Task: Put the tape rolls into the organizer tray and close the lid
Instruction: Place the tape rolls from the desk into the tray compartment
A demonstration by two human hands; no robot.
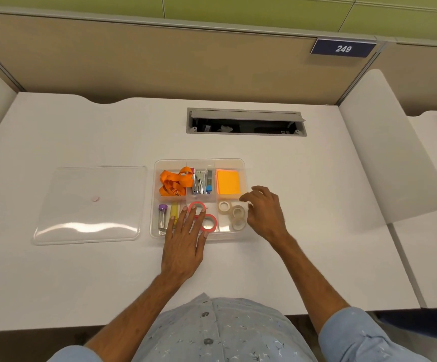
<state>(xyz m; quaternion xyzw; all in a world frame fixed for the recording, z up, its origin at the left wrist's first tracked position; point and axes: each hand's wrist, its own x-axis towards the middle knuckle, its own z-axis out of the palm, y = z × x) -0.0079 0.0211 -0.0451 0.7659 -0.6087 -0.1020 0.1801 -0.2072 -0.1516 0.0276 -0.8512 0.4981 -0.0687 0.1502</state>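
Note:
A clear organizer tray (244,176) sits mid-desk. Two pink tape rolls (209,222) lie in its front middle compartment, and three clear tape rolls (237,212) lie in the front right one. My left hand (184,239) rests flat over the tray's front edge, fingers spread, fingertips touching the pink rolls. My right hand (263,209) hovers beside the tray's right wall, fingers loosely curled and holding nothing. The clear lid (89,205) lies flat on the desk, left of the tray and apart from it.
The tray also holds an orange lanyard (174,181), staplers (201,181), orange sticky notes (228,182), a purple-capped vial (162,216) and a yellow item. An open cable hatch (246,122) lies behind the tray. Partition walls bound the white desk.

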